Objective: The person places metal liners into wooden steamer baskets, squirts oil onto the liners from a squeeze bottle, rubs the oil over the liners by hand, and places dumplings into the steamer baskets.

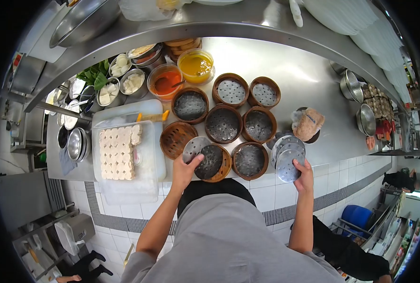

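My left hand pinches a perforated metal disc beside the front bamboo steamer basket. A darker disc lies tilted in that basket, its edge close to my thumb. Over at the right, my right hand grips a shiny perforated disc by its edge, overlapping a stack of similar discs. Several small bamboo steamers stand grouped between and beyond my hands, most with a disc inside. The steamer at the left shows its bare slatted bottom.
At the left, a clear plastic tray carries rows of pale dumplings, with an orange-handled tool behind. Tubs of orange sauce and yellow liquid stand at the back. A bagged food lump sits at right. A metal shelf hangs overhead.
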